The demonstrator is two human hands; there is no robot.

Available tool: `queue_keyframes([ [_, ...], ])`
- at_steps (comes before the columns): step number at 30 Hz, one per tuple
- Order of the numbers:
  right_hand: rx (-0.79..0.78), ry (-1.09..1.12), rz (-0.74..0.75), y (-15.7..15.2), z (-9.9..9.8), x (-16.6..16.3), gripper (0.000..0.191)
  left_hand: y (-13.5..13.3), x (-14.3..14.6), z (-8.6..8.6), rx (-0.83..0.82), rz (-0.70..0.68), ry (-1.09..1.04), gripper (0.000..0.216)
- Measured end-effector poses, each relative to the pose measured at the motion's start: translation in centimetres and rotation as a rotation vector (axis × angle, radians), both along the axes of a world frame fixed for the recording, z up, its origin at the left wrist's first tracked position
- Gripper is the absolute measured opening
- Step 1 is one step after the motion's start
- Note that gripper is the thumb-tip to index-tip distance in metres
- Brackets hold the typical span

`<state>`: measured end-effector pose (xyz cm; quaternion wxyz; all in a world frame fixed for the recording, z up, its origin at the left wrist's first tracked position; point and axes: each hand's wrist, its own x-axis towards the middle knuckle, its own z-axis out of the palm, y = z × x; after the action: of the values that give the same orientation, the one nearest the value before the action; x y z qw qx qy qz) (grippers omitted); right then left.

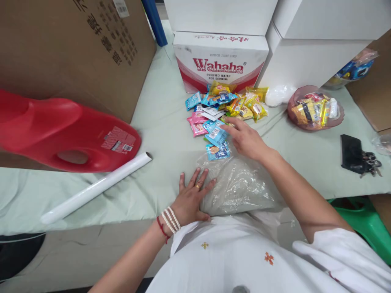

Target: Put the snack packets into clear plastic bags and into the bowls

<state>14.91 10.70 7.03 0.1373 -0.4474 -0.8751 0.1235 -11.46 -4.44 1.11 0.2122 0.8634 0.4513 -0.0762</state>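
Observation:
My left hand point(195, 193) lies flat with fingers spread on the table's pale green cloth point(161, 179), at the left edge of a clear plastic bag point(244, 185). Over the bag's far end, my right hand point(244, 136) reaches to a pile of small wrapped snacks, its fingertips at a light blue packet point(216, 133). Whether those fingers grip anything is hard to see. Nearest me in the pile is a blue packet point(218, 151); pink packets point(197, 127) lie to the left and yellow ones point(256, 108) to the right.
Behind the pile stands a Wahaha water carton point(221, 63) beside white boxes point(311, 57). To the right are a pink bowl point(291, 116) of snacks and a black key case point(352, 154) with keys. A red jug point(88, 134), a white tube point(97, 189) and a large brown carton point(91, 73) occupy the left.

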Motion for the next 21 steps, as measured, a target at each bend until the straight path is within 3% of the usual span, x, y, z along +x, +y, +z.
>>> queue_keyframes([
  [2, 0.015, -0.129, 0.141, 2.9, -0.9, -1.3, 0.068, 0.0, 0.1, 0.0, -0.010, -0.001, 0.003, 0.126],
  [4, -0.022, -0.213, 0.223, 4.7, -1.3, -1.6, 0.066, 0.1, 0.0, 0.0, -0.017, 0.006, -0.015, 0.125],
  [8, 0.005, -0.072, 0.064, 5.2, 0.2, 2.0, 0.060, 0.6, 0.0, -0.2, -0.030, 0.057, -0.085, 0.119],
  [11, 0.044, 0.079, -0.083, 3.1, 3.2, 5.8, 0.063, 1.1, 0.1, -0.4, -0.004, 0.115, -0.104, 0.106],
  [15, -0.143, 0.056, 0.055, -2.2, 5.6, 5.9, 0.061, 1.9, 0.2, -0.2, 0.012, 0.110, -0.080, 0.108],
  [18, -0.336, -0.133, 0.171, -5.7, 3.9, 1.9, 0.055, 2.2, 0.1, 0.0, -0.007, 0.100, -0.052, 0.111],
  [21, -0.389, -0.271, 0.157, -7.5, 0.7, -1.2, 0.059, 2.2, -0.7, 0.0, -0.009, 0.101, -0.065, 0.105],
])
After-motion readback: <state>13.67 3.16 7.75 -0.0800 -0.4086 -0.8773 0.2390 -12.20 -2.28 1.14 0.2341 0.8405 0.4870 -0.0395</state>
